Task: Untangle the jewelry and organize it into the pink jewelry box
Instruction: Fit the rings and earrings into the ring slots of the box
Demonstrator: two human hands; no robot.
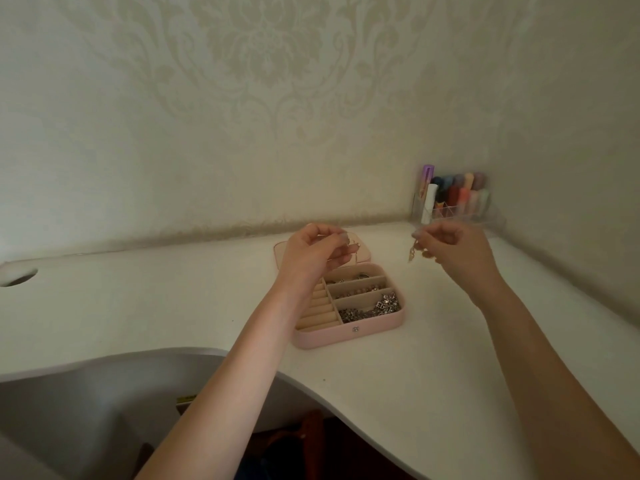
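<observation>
The pink jewelry box (346, 336) lies open on the white desk, its lid (363, 254) folded back behind it. Its right compartments hold silver pieces, with a flower-shaped one (389, 301) at the right; the ring rolls on the left are bare. My left hand (311, 252) hovers above the box's back left corner, fingers pinched on a thin gold chain end. My right hand (450, 249) is raised to the right of the box, pinching a short gold chain (412, 252) that dangles from its fingers. Whether one fine chain runs between the hands I cannot tell.
A clear organizer (457, 202) with coloured tubes and bottles stands in the back right corner against the wall. The white desk (173, 306) has a round cable hole (19, 277) at far left and a curved front edge cutting in below my arms.
</observation>
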